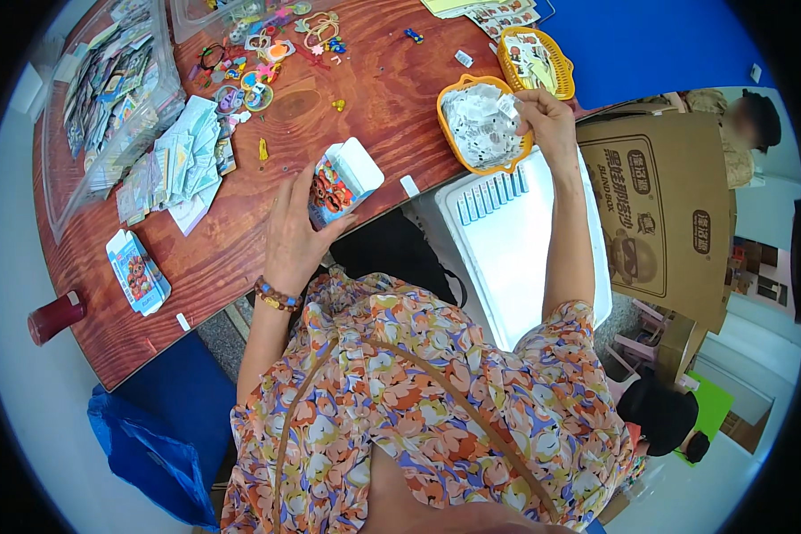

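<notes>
My left hand (pixel 294 222) is wrapped round a small printed carton (pixel 334 191), light blue with red cartoon figures, its white flaps standing open at the top. Over at the right, my right hand (pixel 547 125) reaches to the rim of an orange plastic basket (pixel 442 116) filled with small clear-and-white packets (pixel 481 125). Its fingers are pinched on one small white packet (pixel 507 106) at the basket's edge. A second blue carton (pixel 138 274) of the same kind lies on the table at the left, with its flap open.
Left on the wooden table (pixel 374 89) stand a clear bin (pixel 165 62) of cards and a loose card pile (pixel 182 165). Small trinkets (pixel 258 84) lie behind. A yellow basket (pixel 565 71), white foam lid (pixel 525 267) and large cardboard box (pixel 659 205) are right. A dark red cup (pixel 58 318) stands far left.
</notes>
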Demonstrator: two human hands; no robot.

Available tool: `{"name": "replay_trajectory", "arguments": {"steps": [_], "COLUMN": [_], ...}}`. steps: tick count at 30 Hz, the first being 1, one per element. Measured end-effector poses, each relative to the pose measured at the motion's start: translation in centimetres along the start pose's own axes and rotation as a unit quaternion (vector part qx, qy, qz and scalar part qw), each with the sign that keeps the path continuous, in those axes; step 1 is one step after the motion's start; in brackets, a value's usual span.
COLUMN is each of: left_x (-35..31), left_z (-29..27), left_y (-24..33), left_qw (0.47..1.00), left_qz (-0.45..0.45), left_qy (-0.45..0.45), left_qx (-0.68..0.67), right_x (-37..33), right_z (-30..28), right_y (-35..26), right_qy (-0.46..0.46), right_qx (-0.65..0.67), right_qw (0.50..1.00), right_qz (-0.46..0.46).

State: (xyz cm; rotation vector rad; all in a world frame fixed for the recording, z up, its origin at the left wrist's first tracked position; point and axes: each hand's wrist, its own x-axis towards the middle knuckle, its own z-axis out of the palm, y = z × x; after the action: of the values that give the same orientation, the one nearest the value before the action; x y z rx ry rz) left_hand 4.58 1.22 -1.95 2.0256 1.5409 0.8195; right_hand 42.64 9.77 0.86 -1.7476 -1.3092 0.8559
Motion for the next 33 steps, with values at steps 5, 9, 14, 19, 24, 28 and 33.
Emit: {"name": "replay_trajectory", "arguments": {"steps": [5,9,14,19,24,28,33], "left_x": [0.7,1.2,2.2,2.6,3.4,3.4,3.3], "left_z": [0.7,0.7,1.6,3.0,3.5,4.3,4.2], "left_y": [0.5,1.6,2.3,2.4,3.7,3.6,4.1], "left_qw": [1.000,0.999,0.999,0.998,0.997,0.995,0.996], "left_qz": [0.007,0.003,0.036,0.055,0.054,0.084,0.081], "left_qy": [-0.016,-0.031,-0.029,-0.028,-0.036,0.001,0.019], "left_qx": [-0.016,-0.017,0.005,0.014,0.046,0.050,0.041], "right_x": [-0.5,-0.7,-1.4,-2.5,-5.2,-7.2,-8.0], "right_z": [-0.3,-0.8,0.0,0.5,1.8,5.3,8.1], "right_y": [0.1,-0.6,-1.0,-1.5,-4.9,-7.6,-7.5], "right_qy": [-0.030,-0.081,-0.083,-0.085,-0.098,-0.106,-0.094], "right_qx": [0.044,0.102,0.138,0.127,0.126,0.086,-0.058], "right_qw": [0.998,0.988,0.983,0.987,0.987,0.988,0.986], "right_qz": [0.027,0.082,0.091,0.057,-0.017,-0.073,-0.127]}}
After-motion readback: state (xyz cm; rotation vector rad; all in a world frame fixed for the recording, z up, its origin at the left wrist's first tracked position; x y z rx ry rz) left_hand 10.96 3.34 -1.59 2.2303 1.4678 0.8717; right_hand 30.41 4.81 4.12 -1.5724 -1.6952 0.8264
